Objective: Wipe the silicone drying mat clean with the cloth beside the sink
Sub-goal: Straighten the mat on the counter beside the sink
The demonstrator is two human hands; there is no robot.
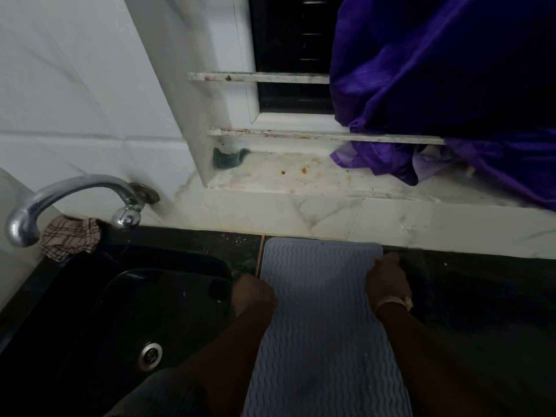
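A pale grey silicone drying mat with a wavy ribbed surface (319, 311) lies flat on the dark stone counter (469, 311), just right of the black sink basin (126, 296), its far edge close to the white marble-look wall tiles. Both hands are at the mat's far half, one on each long side. The left hand (252, 293) sits at the mat's left edge, between mat and sink, its fingers curled under; in the dim light it cannot be told whether they actually grip the edge. The right hand (388, 281) rests on the mat's right edge near the far right corner, fingers bent over the rim and appearing to pinch it; a light band circles that wrist.

The checked pink-and-brown cloth (70, 237) lies crumpled at the sink's far left corner, under the curved chrome tap (69, 203), well apart from the mat and from both hands. Beyond the mat, a stained white sill (301, 176) holds a small teal scrap (230, 159) at its left end and folds of purple fabric (436, 85) to the right.
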